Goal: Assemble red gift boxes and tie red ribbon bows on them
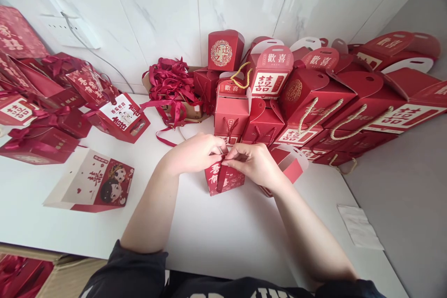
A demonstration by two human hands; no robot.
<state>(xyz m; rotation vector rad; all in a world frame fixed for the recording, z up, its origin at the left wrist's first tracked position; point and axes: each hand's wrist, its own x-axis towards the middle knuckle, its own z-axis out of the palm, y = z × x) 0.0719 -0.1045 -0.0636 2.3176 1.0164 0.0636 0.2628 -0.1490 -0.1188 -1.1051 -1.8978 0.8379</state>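
In the head view a small red gift box (233, 181) with white lettering stands on the white table. A dark red ribbon (220, 178) runs down its front, and its upper part is between my hands. My left hand (199, 152) is at the box's top left, its fingers curled in a pinch on the ribbon; their tips are partly hidden. From the right, my right hand (252, 160) pinches the ribbon at the top edge between thumb and forefinger. Just right of it lies an open red box (289, 165) with its flap up.
Stacked red boxes (321, 98) with rope handles line the wall. A carton of loose ribbons (172, 81) stands behind my left hand. To the left are ribboned boxes (52, 139) and an open pale box (89, 179). A white tissue (359, 226) lies at right.
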